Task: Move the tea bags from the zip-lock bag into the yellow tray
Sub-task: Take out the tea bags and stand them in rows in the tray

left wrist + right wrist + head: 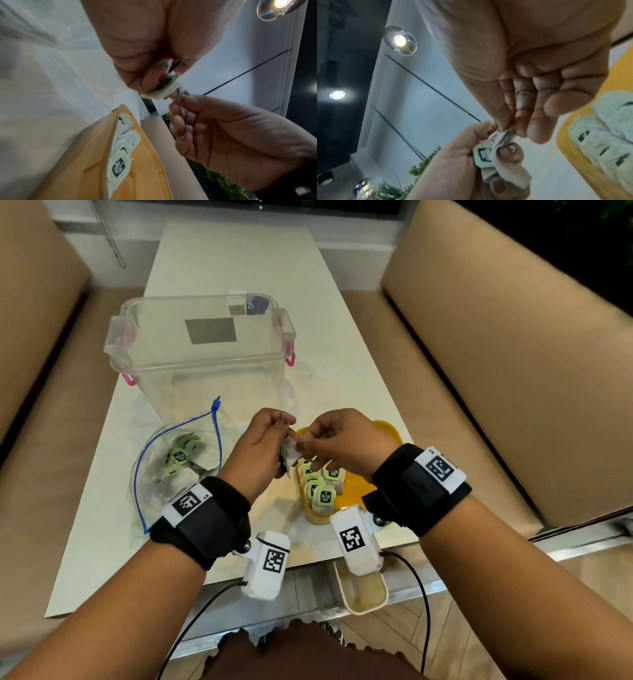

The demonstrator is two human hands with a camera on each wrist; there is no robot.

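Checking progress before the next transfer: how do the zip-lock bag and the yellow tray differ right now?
The zip-lock bag is clear, soft and lies slumped, its tea bags in a loose heap; the yellow tray is opaque and rigid, its tea bags standing in a row. The bag sits by the left hand, the tray under the right hand. Both rest on the table and hold green-tagged tea bags.

Left hand (145,44) grips a bunched tea bag (167,88); right hand (231,138) pinches its end. Tea bags (123,146) line the yellow tray (82,155) wall.
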